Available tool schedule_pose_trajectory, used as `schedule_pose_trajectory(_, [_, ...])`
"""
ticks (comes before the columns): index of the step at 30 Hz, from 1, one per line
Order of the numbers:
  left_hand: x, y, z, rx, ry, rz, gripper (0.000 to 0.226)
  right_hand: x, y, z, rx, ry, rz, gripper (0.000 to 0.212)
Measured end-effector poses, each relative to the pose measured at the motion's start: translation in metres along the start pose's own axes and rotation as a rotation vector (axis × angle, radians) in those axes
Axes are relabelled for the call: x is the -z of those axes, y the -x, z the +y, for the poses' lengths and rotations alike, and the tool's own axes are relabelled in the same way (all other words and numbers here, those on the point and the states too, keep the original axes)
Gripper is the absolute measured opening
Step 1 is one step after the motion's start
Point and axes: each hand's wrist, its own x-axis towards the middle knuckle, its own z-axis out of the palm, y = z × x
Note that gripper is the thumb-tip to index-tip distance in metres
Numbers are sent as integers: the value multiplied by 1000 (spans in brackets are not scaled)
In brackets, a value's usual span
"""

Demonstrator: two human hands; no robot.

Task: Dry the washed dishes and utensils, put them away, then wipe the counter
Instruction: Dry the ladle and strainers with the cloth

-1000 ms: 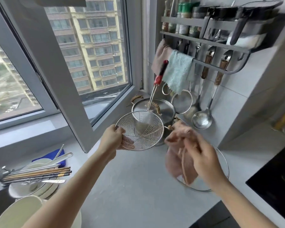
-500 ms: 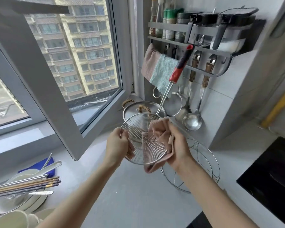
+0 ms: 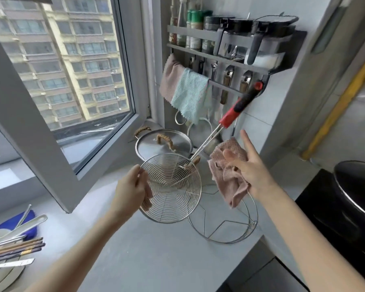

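Note:
My left hand (image 3: pixel 131 189) grips the left rim of a round wire skimmer (image 3: pixel 173 199), held above the grey counter (image 3: pixel 156 260). Its red and black handle (image 3: pixel 238 106) points up and right toward the wall rack (image 3: pixel 230 62). To the right of the basket, my right hand (image 3: pixel 251 169) holds a pink cloth (image 3: pixel 230 180), with the forefinger and thumb stretched out and the cloth bunched in the palm. The cloth hangs apart from the mesh.
A round wire trivet (image 3: pixel 226 228) lies on the counter under the skimmer. Behind stands a lidded steel pot (image 3: pixel 162 144). Ladles and two cloths (image 3: pixel 183 91) hang from the rack. Plates, chopsticks (image 3: pixel 15 249) and a spoon sit at the left. A black wok (image 3: pixel 356 190) is at the right.
My right hand has pulled the pink cloth off the skimmer's mesh and moved right. The skimmer's handle has swung further right, toward the rack.

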Motion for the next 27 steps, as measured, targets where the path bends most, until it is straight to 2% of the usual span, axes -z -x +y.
schedule_pose_trajectory(2, [-12, 5, 0, -26, -19, -78, 19, 0, -11, -8, 29, -62, -4, 117])
schedule_pose_trajectory(3, [-18, 7, -1, -28, -28, -119, 19, 0, -16, -11, 47, -105, 17, 111])
schedule_pose_trajectory(6, [-34, 7, -9, -1, 3, -235, 19, 2, -21, -7, 103, -226, 105, 50])
schedule_pose_trajectory(7, [-38, 5, -14, 21, 24, -267, 19, 4, -21, -4, 118, -235, 114, 38])
schedule_pose_trajectory(8, [-42, 3, -17, 48, 40, -294, 18, 5, -20, 0, 140, -230, 125, 36])
schedule_pose_trajectory(11, [-53, 1, -20, 124, 82, -334, 14, 6, -22, 7, 234, -186, 249, 65])
schedule_pose_trajectory(12, [-58, 1, -19, 148, 106, -339, 13, 7, -25, 8, 274, -173, 300, 64])
schedule_pose_trajectory(15, [-72, -1, -17, 240, 185, -380, 11, 6, -31, 11, 385, -98, 390, 23])
schedule_pose_trajectory(17, [-80, -6, -17, 291, 195, -424, 12, 9, -35, 14, 399, -95, 408, 4])
schedule_pose_trajectory(22, [-94, -23, -17, 342, 57, -490, 16, 25, -44, 20, 320, -97, 465, 10])
schedule_pose_trajectory(27, [-102, -40, -14, 332, 3, -443, 14, 52, -63, 37, 208, -35, 446, 8])
